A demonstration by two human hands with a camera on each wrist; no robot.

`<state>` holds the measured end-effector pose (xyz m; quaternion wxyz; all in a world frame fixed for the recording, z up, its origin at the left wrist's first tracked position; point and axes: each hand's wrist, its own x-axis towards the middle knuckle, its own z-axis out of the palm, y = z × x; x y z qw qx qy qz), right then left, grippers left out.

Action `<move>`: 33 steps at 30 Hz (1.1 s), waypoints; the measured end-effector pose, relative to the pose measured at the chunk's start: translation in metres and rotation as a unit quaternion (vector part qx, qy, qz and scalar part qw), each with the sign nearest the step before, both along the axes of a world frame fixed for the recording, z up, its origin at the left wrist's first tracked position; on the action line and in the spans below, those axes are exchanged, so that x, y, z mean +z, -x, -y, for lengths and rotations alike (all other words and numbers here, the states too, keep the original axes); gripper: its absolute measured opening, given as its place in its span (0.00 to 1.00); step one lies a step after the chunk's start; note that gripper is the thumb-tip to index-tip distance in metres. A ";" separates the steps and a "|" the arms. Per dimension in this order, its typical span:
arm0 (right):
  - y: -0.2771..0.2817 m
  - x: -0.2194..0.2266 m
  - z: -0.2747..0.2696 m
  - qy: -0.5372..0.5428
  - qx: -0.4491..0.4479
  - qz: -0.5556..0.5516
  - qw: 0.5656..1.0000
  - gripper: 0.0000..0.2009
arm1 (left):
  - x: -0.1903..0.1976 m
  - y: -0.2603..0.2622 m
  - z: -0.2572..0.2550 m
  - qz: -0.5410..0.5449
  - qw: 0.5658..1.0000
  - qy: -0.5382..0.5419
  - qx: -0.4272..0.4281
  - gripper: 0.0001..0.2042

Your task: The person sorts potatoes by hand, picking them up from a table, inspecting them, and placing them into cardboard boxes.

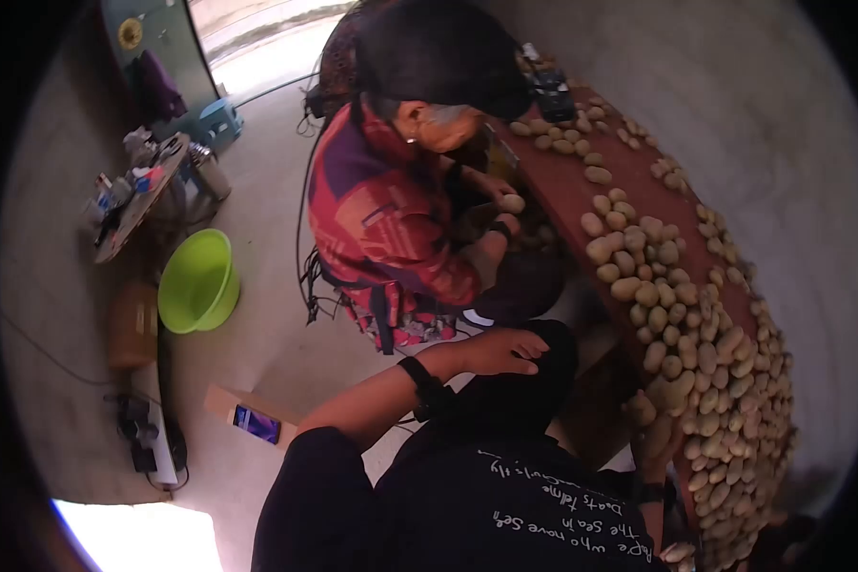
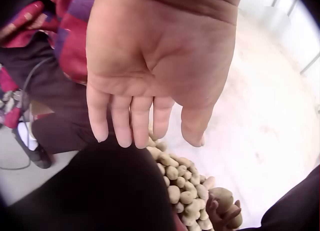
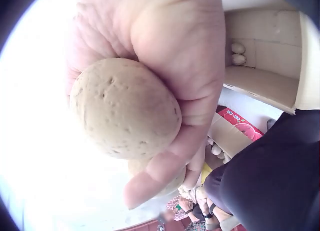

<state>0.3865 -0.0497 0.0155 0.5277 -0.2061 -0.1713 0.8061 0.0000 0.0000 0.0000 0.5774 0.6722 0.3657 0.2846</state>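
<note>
My left hand (image 1: pixel 500 351) rests over my dark-clad knee in the head view, its fingers extended and loose. In the left wrist view its bare palm shows with nothing in it. At the edge of the reddish-brown table, my right hand (image 1: pixel 654 443) grips two potatoes. A large pitted potato (image 3: pixel 125 108) sits against the palm, with the thumb reaching past it. Partly hidden behind the thumb is the second potato (image 3: pixel 170 183). Beside this hand, many loose potatoes (image 1: pixel 725 381) are heaped along the table.
Across from my knee, a person in a red plaid jacket (image 1: pixel 381 219) bends over a potato (image 1: pixel 512 203) in their hands. An open cardboard box (image 3: pixel 270 40) with two potatoes lies beneath my right hand. A green basin (image 1: pixel 200 281) and a phone (image 1: pixel 257 424) are at the left.
</note>
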 end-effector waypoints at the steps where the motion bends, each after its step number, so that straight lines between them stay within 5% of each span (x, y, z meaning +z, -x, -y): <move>1: -0.007 0.004 0.001 -0.032 -0.015 0.030 0.999 0.38 | 0.017 -0.015 -0.008 0.009 1.000 0.001 -0.028 0.22; 7: -0.028 -0.008 0.011 -0.065 0.047 -0.031 0.996 0.36 | 0.067 -0.121 -0.038 0.033 0.984 0.021 -0.176 0.29; 11: -0.028 -0.017 0.019 -0.056 0.064 -0.015 0.996 0.37 | 0.041 -0.183 -0.048 -0.040 0.977 -0.011 -0.210 0.36; 15: -0.035 -0.038 0.033 0.003 0.051 0.024 0.998 0.36 | 0.004 -0.223 -0.036 0.102 0.910 0.315 -0.248 0.35; 16: -0.038 -0.044 0.036 0.003 0.052 0.043 0.998 0.35 | -0.004 -0.235 -0.037 0.148 0.859 0.344 -0.348 0.30; 23: -0.049 -0.069 0.044 0.008 0.106 -0.008 0.994 0.36 | -0.043 -0.237 -0.025 0.140 0.803 0.486 -0.314 0.26; 33: -0.049 -0.098 0.035 0.031 0.095 0.042 0.994 0.35 | -0.101 -0.257 -0.027 0.117 0.827 0.505 -0.219 0.23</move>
